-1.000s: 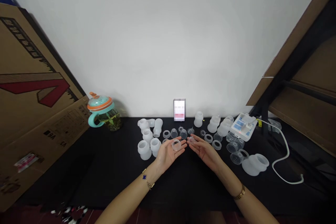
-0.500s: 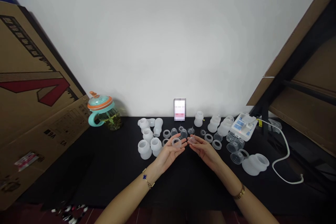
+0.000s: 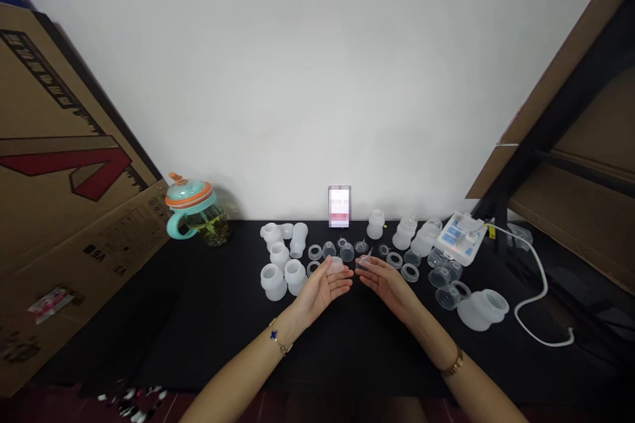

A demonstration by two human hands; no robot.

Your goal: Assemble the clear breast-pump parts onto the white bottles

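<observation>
Between thumb and fingers, my left hand (image 3: 320,287) holds a translucent screw ring (image 3: 335,265), seen nearly edge-on. My right hand (image 3: 389,281) pinches a clear bottle nipple (image 3: 364,260), its thin tip pointing up. The two hands face each other with a small gap between ring and nipple. Behind them on the black table lie other clear nipples (image 3: 361,247), clear domed caps (image 3: 346,252) and loose rings (image 3: 315,252). More rings (image 3: 409,272) lie just right of my right hand.
Several frosted baby bottles (image 3: 274,282) stand at left, others (image 3: 405,232) at right near a white power strip (image 3: 461,239) with a white cable (image 3: 544,277). A phone (image 3: 340,206) leans on the wall. A teal-handled glass jug (image 3: 198,215) stands by a cardboard box (image 3: 74,211).
My left hand has tipped the ring from facing me to nearly edge-on. In my right hand the nipple has turned so that its tip points up.
</observation>
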